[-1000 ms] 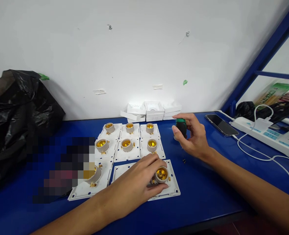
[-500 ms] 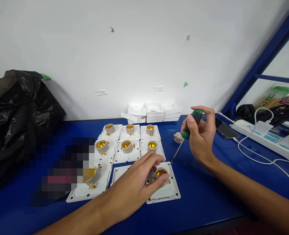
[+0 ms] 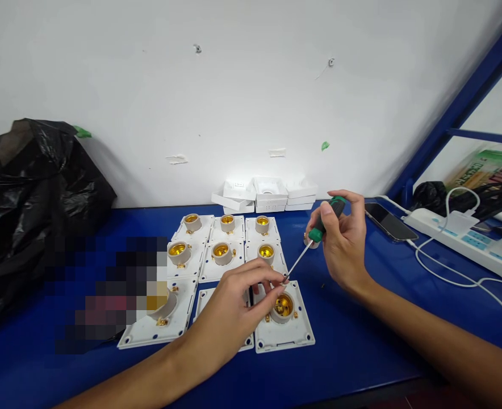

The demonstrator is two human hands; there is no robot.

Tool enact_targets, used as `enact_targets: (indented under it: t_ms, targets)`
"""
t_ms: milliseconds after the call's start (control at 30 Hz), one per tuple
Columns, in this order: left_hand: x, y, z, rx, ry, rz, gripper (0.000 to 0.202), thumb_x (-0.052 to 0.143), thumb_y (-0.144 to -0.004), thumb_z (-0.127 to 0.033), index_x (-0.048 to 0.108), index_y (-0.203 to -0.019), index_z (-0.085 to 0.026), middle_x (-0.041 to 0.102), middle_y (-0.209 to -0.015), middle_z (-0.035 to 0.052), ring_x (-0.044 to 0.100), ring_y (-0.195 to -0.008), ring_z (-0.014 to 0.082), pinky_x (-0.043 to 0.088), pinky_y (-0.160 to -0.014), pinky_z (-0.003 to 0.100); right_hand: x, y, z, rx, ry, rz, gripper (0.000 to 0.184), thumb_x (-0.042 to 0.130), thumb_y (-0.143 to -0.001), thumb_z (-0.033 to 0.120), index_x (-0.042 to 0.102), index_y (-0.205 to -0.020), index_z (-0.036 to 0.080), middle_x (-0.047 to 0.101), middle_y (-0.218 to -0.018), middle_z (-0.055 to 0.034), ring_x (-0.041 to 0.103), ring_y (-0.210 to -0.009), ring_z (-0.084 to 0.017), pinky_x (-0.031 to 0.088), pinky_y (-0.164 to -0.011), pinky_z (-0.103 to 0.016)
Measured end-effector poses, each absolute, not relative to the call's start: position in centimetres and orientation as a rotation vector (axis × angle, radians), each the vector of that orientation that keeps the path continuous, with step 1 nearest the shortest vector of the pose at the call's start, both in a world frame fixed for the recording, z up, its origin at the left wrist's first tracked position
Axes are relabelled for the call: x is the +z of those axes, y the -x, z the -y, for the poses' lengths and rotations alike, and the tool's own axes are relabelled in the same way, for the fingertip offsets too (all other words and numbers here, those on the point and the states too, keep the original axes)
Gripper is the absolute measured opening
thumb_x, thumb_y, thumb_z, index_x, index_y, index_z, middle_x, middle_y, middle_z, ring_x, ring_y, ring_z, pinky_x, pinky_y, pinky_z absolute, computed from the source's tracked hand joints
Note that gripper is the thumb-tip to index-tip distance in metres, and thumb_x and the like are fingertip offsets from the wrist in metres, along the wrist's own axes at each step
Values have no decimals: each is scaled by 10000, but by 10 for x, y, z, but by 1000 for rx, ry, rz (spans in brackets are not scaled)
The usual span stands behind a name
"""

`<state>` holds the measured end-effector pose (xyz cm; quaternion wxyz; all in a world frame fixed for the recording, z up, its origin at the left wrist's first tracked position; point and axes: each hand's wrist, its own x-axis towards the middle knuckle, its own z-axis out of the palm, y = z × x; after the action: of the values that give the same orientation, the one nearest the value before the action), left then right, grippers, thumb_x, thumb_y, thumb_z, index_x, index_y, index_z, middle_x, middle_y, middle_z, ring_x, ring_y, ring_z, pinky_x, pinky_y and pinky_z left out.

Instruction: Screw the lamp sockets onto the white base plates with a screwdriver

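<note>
Nearest, the left forearm reaches over a white plate (image 3: 207,297) in the front row, covering most of it, so what that plate carries cannot be told. Its left hand (image 3: 234,301) arches over the gap to the next plate (image 3: 302,336), thumb and fingertips brought close together beside the lamp socket (image 3: 284,308) there. Whether they pinch something small cannot be told; held so, they probably steady the tip of the screwdriver (image 3: 318,233), which ends right at them.

The right hand (image 3: 343,244) is closed around the screwdriver's green and black handle, well apart from the left hand. The tool slants down toward the left fingertips, likely so that the handle stays clear of them and the tip stays in sight. A small dark bit (image 3: 323,286) lies on the table near the right hand, seemingly within easy reach.

Behind the front row, six more plates stand in two rows, each bearing a socket with its open end up; the tight grid probably saves room and keeps the sockets easy to get at. A loose socket (image 3: 312,244) sits partly hidden behind the right hand. Farther off, white boxes (image 3: 270,193) are stacked against the wall, apparently out of the way.
</note>
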<state>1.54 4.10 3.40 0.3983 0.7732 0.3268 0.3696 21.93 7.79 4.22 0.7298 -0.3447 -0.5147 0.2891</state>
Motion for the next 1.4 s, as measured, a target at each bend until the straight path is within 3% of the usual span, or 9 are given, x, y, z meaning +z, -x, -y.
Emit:
enact_targets:
  t_ms: [333,1167,1400]
  targets:
    - [34,-15,-40,955,-1957,-854,139,641,-960,-196,757,-885,-213,678,-859,19,619,-748,171,471,-677,305,43,-217,-76,599,762,1152,305,699,-960,389,469,-1136,294,618,-641,74,526,-466,-106,446,-404,-235]
    - [36,-14,-36,998,-1965,-898,209,627,-937,-183,582,-735,-211,609,-748,-14,559,-698,158,427,-667,297,50,-213,-61,312,663,1279,263,673,-976,241,483,-1152,289,612,-712,65,598,-530,-126,558,-486,-271]
    - [36,-15,-39,1008,-1987,-907,210,611,-951,-187,574,-745,-209,592,-751,-16,546,-700,155,418,-665,295,45,-213,-50,301,619,1425,426,628,-986,251,472,-1376,323,644,-870,-14,655,-668,-179,530,-456,-281]
